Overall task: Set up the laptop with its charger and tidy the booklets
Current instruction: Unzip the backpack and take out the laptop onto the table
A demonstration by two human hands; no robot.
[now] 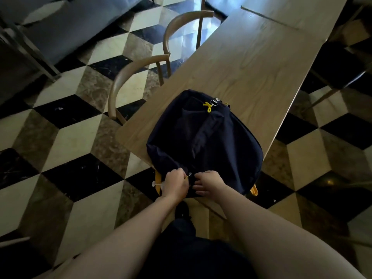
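Laptop, charger, booklets: none visible yet, so I judge the task is barely begun. All I've got on the wooden table [251,63] is a dark navy backpack [203,137] lying flat at the near end, its near edge hanging a bit over the table's corner toward me. Presumably the laptop etc. are inside it, but I can't confirm that from this view.

Left hand [175,185] is curled closed at the bag's near edge, pinching what looks like a zip pull [189,174] w/ thumb and forefinger; the view is dim, so it could be just fabric. Right hand [209,183] sits just beside it, fingers loosely bent and pressing on the cloth, not wrapped round anything, prob. steadying the bag.

A second yellow pull tab [208,106] sits at the far end of the bag, with that zip seemingly shut. Yellow straps [254,190] poke out underneath.

Rest of the tabletop is bare. Two curved-back chairs [128,77] are tucked in along the left side.

Left to do, as I read it: open the bag, take everything out, place the laptop, connect its charger, stack the booklets. Basically all of it.
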